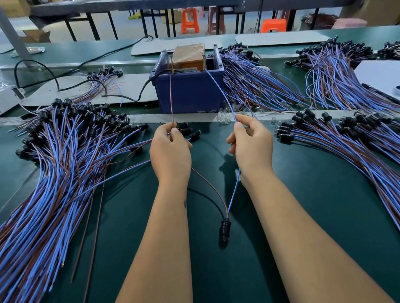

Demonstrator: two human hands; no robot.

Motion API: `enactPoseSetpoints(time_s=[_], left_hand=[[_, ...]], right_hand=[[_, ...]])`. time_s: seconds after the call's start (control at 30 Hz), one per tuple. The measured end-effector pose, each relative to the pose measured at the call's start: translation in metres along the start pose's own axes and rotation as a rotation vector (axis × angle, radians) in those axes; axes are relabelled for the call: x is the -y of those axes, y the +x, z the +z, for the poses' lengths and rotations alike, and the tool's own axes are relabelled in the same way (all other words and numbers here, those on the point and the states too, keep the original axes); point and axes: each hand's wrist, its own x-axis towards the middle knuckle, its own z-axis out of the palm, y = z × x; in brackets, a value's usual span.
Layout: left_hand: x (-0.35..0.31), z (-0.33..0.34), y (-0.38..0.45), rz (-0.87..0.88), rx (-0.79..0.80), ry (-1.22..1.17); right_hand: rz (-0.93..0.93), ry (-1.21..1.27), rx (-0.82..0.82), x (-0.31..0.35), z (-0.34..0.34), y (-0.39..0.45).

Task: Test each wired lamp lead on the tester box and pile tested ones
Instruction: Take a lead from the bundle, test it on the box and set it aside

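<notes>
Both hands pinch one lamp lead's wires at the tester box.
Left hand pinches thin brown wire, right hand blue wire; both reach the orange tester box at 12 o'clock, contacts hidden; black socket hangs at 6.

The lead you hold has two wires, brown and blue, joined at a black socket that hangs at 6 o'clock between your forearms. Both wires run up to the tester at 12 o'clock — an orange-brown box sitting in a blue bin. Your left hand pinches the brown wire; your right hand pinches the blue. One pile of blue-and-brown leads with black sockets fans out at 9 o'clock, another pile at 3 o'clock.
</notes>
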Motion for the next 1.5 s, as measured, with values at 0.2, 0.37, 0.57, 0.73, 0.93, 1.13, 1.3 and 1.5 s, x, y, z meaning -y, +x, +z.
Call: enactPoseSetpoints(time_s=[0.2,0.37,0.57,0.73,0.93,1.13,1.3,1.5], left_hand=[[0.0004,0.0010,0.0006,0.000,-0.002,-0.002],[0.0012,0.0028,-0.0007,0.029,0.005,0.023],[0.0020,0.0041,-0.0002,0.028,0.011,0.050],[0.0038,0.0049,0.0023,0.029,0.016,0.047],[0.0050,0.0058,0.0036,0.028,0.011,0.025],[0.0065,0.0059,0.0049,0.029,-0.002,-0.013],[0.0057,0.0059,0.0046,0.031,-0.003,-0.020],[-0.0021,0.0051,0.0004,0.013,0.087,-0.187]], right_hand=[[0.000,-0.016,0.012,0.0017,-0.0010,-0.0019],[-0.002,-0.024,0.021,0.0008,-0.0007,-0.0018],[-0.004,-0.029,0.025,0.0007,-0.0006,-0.0020],[-0.011,-0.042,0.024,0.0007,-0.0005,-0.0024],[-0.010,-0.039,0.034,0.0027,-0.0012,-0.0034],[0.003,-0.037,0.044,0.0042,-0.0020,-0.0052],[-0.008,-0.034,0.043,0.0040,-0.0020,-0.0055],[0.004,0.120,0.080,0.0099,-0.0020,-0.0092]])
